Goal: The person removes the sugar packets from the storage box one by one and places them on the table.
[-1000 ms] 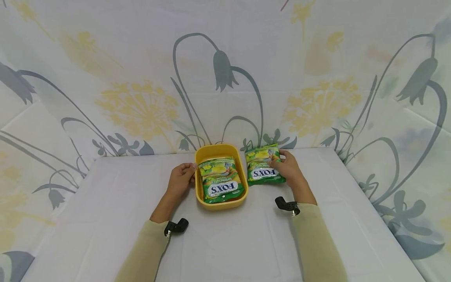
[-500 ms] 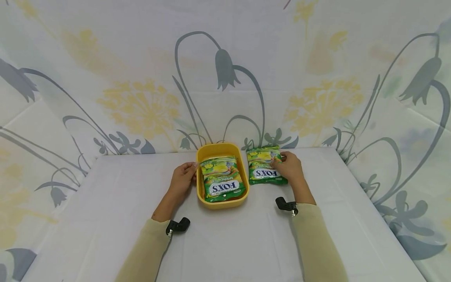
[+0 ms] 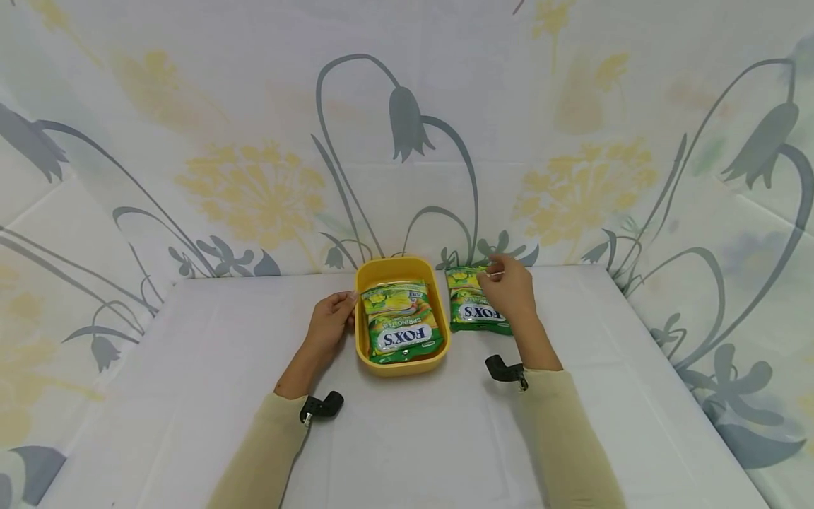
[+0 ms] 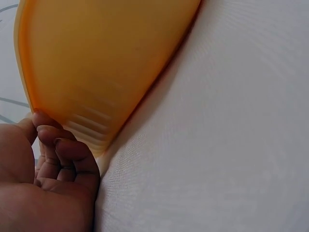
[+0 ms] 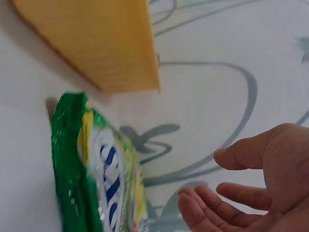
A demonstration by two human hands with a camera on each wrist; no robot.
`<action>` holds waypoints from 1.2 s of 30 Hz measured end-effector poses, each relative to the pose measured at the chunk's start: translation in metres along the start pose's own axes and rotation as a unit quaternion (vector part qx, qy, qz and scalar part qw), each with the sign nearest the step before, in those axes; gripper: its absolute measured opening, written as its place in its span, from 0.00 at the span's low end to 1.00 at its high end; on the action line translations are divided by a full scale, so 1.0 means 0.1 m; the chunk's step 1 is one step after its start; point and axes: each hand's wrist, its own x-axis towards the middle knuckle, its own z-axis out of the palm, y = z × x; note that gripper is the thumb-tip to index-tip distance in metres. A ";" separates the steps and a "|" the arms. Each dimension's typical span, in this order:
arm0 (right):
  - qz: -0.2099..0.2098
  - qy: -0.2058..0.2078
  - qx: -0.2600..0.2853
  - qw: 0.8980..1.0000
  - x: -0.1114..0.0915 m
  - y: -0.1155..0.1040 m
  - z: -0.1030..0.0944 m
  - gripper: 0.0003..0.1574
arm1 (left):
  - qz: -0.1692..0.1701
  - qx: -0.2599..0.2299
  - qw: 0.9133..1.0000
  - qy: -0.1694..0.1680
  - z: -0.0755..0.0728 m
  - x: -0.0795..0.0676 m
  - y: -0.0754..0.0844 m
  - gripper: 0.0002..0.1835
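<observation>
In the head view a yellow plastic tub (image 3: 399, 370) stands on the table with a green and yellow FOX'S Spring Tea candy bag (image 3: 402, 318) lying in it. My left hand (image 3: 326, 325) pinches the tub's left rim; in the left wrist view the fingers (image 4: 72, 150) curl against the tub wall. A second FOX'S candy bag (image 3: 470, 309) lies on the table just right of the tub. Over its right part hovers my right hand (image 3: 510, 291), hiding some of it. The right wrist view shows that hand's thumb and fingers spread, apart from the bag, holding nothing.
A white cloth (image 3: 407, 438) covers the table. Right behind the tub rises a white backdrop (image 3: 267, 106) printed with grey and yellow flowers, and it continues along both sides.
My right hand has let go of the second candy bag, which stays on the table, and has lifted slightly up and to the left. The left hand keeps its hold on the tub.
</observation>
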 end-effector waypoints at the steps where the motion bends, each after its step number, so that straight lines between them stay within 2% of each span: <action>1: -0.005 -0.003 0.002 1.000 -0.01 -0.04 0.01 0.32 | 0.000 -0.001 1.000 -0.001 0.00 0.00 0.00 0.20; 10: -0.053 -0.030 -0.025 0.998 -0.13 -0.36 0.19 0.30 | 0.001 0.005 1.000 -0.016 0.01 0.00 0.02 0.20; 16: -0.065 -0.067 -0.024 0.995 -0.23 -0.53 0.33 0.28 | -0.009 0.016 1.000 -0.011 0.01 -0.01 0.02 0.20; 21: -0.096 -0.107 -0.038 0.989 -0.32 -0.63 0.47 0.29 | -0.007 0.010 1.000 -0.011 0.01 -0.01 0.02 0.20; 26: -0.119 -0.143 -0.092 0.978 -0.43 -0.70 0.64 0.34 | -0.006 -0.001 1.000 -0.011 0.00 0.00 0.00 0.19; 29: -0.120 -0.160 -0.112 0.973 -0.48 -0.73 0.72 0.37 | 0.007 0.000 1.000 -0.001 -0.01 0.08 -0.12 0.20; 33: -0.084 -0.182 -0.111 0.973 -0.53 -0.76 0.79 0.43 | 0.025 0.006 1.000 0.011 -0.02 0.19 -0.29 0.22; 36: -0.053 -0.188 -0.125 0.973 -0.56 -0.76 0.83 0.47 | 0.031 0.009 0.999 0.010 -0.01 0.20 -0.29 0.22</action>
